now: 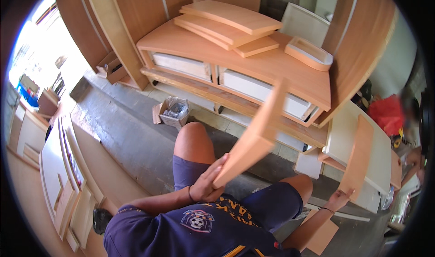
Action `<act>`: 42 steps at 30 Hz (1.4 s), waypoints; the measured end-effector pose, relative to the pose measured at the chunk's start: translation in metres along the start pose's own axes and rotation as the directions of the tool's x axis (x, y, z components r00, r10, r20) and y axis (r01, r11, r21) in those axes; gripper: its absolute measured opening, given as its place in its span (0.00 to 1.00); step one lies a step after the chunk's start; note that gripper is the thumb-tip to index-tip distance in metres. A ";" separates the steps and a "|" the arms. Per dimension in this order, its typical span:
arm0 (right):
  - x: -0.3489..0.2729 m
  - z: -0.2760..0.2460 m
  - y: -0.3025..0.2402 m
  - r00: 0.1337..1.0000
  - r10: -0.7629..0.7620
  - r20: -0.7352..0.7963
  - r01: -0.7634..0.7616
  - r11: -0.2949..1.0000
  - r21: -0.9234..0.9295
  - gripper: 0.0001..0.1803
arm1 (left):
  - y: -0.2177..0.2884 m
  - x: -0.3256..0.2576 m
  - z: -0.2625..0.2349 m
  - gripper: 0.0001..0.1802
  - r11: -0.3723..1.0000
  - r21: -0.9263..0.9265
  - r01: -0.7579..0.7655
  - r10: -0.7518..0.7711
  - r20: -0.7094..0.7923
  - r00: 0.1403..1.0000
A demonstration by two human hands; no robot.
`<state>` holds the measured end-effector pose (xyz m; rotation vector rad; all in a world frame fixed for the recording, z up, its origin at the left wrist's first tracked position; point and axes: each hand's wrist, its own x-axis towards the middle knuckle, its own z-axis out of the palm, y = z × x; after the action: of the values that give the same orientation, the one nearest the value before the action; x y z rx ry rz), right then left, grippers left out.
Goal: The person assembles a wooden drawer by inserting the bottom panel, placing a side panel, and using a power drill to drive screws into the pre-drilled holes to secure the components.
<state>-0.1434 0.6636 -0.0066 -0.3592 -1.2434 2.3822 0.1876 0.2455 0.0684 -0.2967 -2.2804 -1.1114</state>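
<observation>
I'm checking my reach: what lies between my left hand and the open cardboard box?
The bent left knee and navy shorts leg lie between the left hand and the cardboard box in the head view.

Before me a low wooden counter, with 2 white panels along its front, stands between tall wood-toned uprights. Dark grey floor meets pale tiles near its base. Daylight (almost blinding white) floods my far left.
</observation>
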 end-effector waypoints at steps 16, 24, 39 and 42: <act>-0.187 0.081 -0.045 0.941 -0.139 0.308 0.229 0.932 -0.281 0.43 | 0.042 0.113 0.090 0.43 0.867 -0.495 -0.046 0.175 0.218 0.960; -0.227 0.073 -0.057 0.765 0.252 0.593 -0.183 0.967 -0.176 0.54 | 0.079 0.137 0.147 0.47 0.994 -0.094 -0.061 0.100 0.496 0.863; -0.029 0.100 -0.094 0.788 0.445 0.425 -0.315 0.885 -0.343 0.32 | -0.170 0.128 -0.026 0.18 0.654 -0.687 0.316 -0.724 -0.448 0.524; 0.008 0.102 -0.097 0.809 0.417 0.414 -0.223 0.870 -0.440 0.31 | -0.196 0.131 -0.085 0.25 0.626 -0.738 0.253 -0.769 -0.531 0.355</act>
<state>-0.1679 0.6437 0.1313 -0.0576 -2.0395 2.6164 0.0318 0.0502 0.0596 0.7602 -1.1079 -1.7506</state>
